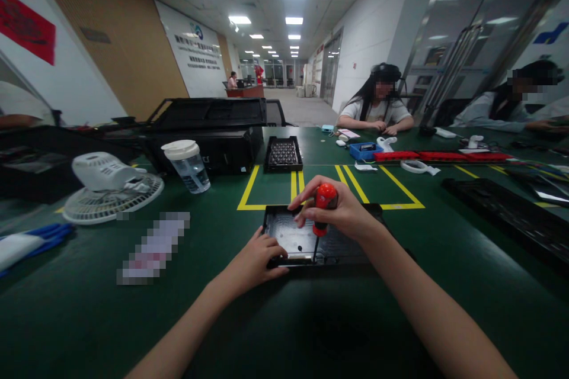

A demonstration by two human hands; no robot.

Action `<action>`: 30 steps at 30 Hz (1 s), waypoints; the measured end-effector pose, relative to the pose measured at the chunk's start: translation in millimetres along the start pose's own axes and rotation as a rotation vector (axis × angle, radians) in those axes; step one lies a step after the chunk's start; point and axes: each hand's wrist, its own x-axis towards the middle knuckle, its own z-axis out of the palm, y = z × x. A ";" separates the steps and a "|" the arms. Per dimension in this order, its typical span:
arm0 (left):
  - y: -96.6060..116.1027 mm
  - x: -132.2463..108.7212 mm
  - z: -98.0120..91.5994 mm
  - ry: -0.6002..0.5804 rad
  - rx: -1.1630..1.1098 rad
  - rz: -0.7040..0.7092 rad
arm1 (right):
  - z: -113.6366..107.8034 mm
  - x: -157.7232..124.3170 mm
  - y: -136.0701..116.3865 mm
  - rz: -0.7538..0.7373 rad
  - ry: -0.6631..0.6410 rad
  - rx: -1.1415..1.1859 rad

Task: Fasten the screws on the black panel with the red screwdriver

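Observation:
My right hand (342, 213) is wrapped round the red handle of a screwdriver (323, 204), held upright with its dark shaft pointing down into a black flat device (355, 246) lying on the green table. My left hand (255, 260) rests on the device's near left edge, fingers curled over the rim and pressing it down. The device's open face shows a pale grey metal panel (288, 234).
A small black tray of screws (283, 154) sits beyond the yellow floor-tape markings (249, 189). A white desk fan (111, 186) and a lidded plastic cup (189, 166) stand at left, by a large black case (208, 130). Two people sit across the table at right, near a blue box (364, 151).

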 end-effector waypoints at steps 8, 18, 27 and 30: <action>-1.2 0.6 1.5 0.009 0.003 0.002 | -3.7 -2.9 4.8 0.025 0.038 -0.097; 0.2 0.5 0.8 -0.009 0.009 -0.010 | 0.5 -0.3 -2.1 0.095 -0.073 0.200; 1.9 0.9 -0.5 -0.011 0.008 -0.010 | -2.4 -1.2 -1.2 0.135 -0.137 0.216; 1.8 0.8 -0.9 -0.007 0.012 -0.011 | -3.1 -0.8 -1.2 0.138 -0.165 0.214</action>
